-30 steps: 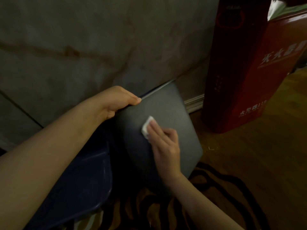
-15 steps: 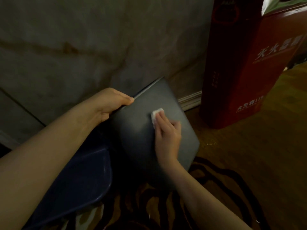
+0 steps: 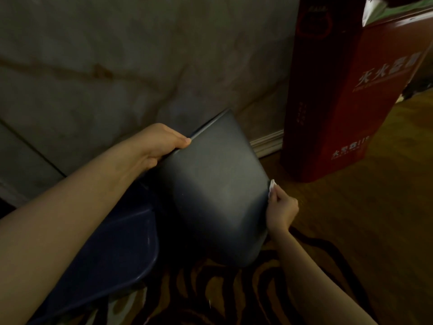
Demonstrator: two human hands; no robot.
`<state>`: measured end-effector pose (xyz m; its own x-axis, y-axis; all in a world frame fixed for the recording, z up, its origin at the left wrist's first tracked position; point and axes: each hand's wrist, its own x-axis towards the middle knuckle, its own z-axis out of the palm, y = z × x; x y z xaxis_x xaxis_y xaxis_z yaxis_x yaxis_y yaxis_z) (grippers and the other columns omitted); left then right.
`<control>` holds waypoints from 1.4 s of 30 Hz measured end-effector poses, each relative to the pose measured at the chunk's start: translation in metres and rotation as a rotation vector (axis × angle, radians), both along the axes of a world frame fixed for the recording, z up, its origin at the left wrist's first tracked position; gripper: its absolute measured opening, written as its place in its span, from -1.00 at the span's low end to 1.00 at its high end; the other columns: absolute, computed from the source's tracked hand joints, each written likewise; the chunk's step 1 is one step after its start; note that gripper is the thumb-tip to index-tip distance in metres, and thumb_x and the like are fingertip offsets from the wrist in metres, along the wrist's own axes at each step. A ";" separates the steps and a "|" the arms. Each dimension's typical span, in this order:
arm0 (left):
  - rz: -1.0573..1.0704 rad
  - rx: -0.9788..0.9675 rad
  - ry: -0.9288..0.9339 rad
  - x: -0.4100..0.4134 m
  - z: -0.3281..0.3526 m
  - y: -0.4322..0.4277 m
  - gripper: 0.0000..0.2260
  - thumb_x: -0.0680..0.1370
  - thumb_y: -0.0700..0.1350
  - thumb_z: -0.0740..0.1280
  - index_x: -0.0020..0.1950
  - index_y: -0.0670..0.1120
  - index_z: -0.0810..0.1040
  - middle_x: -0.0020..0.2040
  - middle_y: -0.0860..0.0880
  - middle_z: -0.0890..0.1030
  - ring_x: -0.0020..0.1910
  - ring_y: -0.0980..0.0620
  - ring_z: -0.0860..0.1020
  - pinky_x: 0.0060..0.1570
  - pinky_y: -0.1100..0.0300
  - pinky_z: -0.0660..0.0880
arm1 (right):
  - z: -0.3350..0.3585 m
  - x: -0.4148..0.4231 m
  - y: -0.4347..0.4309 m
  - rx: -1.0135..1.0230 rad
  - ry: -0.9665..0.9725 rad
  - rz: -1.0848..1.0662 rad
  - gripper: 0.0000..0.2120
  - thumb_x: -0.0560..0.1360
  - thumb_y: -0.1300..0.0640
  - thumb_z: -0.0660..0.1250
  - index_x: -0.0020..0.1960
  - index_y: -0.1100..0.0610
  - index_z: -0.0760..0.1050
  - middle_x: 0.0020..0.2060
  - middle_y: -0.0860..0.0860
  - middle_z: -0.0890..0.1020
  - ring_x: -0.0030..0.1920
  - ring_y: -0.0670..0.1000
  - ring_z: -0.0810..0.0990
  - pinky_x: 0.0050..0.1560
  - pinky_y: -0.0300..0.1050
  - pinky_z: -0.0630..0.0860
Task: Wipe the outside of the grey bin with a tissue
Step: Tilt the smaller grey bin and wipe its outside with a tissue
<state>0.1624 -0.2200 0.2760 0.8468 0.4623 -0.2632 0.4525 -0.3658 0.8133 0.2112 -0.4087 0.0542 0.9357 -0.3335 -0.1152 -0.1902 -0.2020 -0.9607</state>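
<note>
The grey bin [image 3: 210, 184] is tipped away from me toward the wall, its base resting on the striped rug. My left hand [image 3: 159, 144] grips its upper rim, thumb on the outside. My right hand [image 3: 281, 207] holds a small white tissue [image 3: 271, 187] pressed against the bin's right side edge; only a corner of the tissue shows above my fingers. The bin's broad front face is uncovered.
A dark blue plastic container [image 3: 105, 254] lies left of the bin under my left forearm. A tall red box [image 3: 351, 90] with white lettering stands at the right by the wall's skirting [image 3: 267, 144]. Wooden floor [image 3: 363, 219] extends right; a tiger-striped rug [image 3: 234, 296] lies below.
My right hand slid the tissue from the middle of the bin's front face across to its right edge. The left hand kept its hold on the rim.
</note>
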 end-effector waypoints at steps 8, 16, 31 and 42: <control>-0.021 -0.013 0.053 0.014 0.008 -0.018 -0.89 0.48 -0.23 0.30 -0.24 -0.21 0.51 -0.30 -0.12 0.53 -0.35 -0.01 0.50 -0.31 0.17 0.46 | 0.091 -0.061 0.053 -0.110 -0.585 0.301 -0.75 0.48 0.24 0.36 0.15 0.10 0.58 -0.03 -0.09 0.60 -0.17 -0.12 0.44 -0.07 -0.62 0.25; -0.097 -0.107 0.112 0.042 0.020 -0.049 -0.76 0.55 -0.20 0.21 -0.34 -0.14 0.38 -0.36 -0.06 0.43 -0.37 0.05 0.38 -0.35 0.24 0.37 | 0.116 -0.083 0.055 -0.200 -0.847 0.268 -0.67 0.44 0.29 0.37 0.20 0.26 0.53 0.16 0.10 0.60 -0.05 -0.04 0.43 0.03 -0.40 0.36; -0.768 -0.265 0.091 0.020 0.016 -0.008 -0.67 0.45 -0.05 0.27 0.16 -0.09 0.59 0.13 -0.10 0.66 0.09 0.02 0.63 -0.02 0.27 0.55 | 0.154 -0.023 0.036 -0.204 -0.726 0.226 -0.77 0.53 0.15 0.26 0.15 0.12 0.57 0.06 -0.09 0.62 0.00 -0.10 0.40 -0.01 -0.56 0.26; -0.550 -0.160 -0.221 0.016 0.010 -0.028 -0.81 0.55 -0.25 0.18 -0.04 -0.22 0.60 -0.20 -0.13 0.66 -0.27 0.13 0.64 -0.21 0.34 0.57 | 0.143 -0.052 0.043 -0.314 -0.882 0.235 -0.73 0.49 0.20 0.29 0.18 0.17 0.55 0.18 0.03 0.58 -0.09 -0.08 0.37 -0.09 -0.43 0.30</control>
<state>0.1788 -0.2477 0.2862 0.9925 -0.0884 -0.0845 0.0468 -0.3636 0.9304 0.1588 -0.3661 0.1974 0.6898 -0.0225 0.7237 0.6522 -0.4147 -0.6345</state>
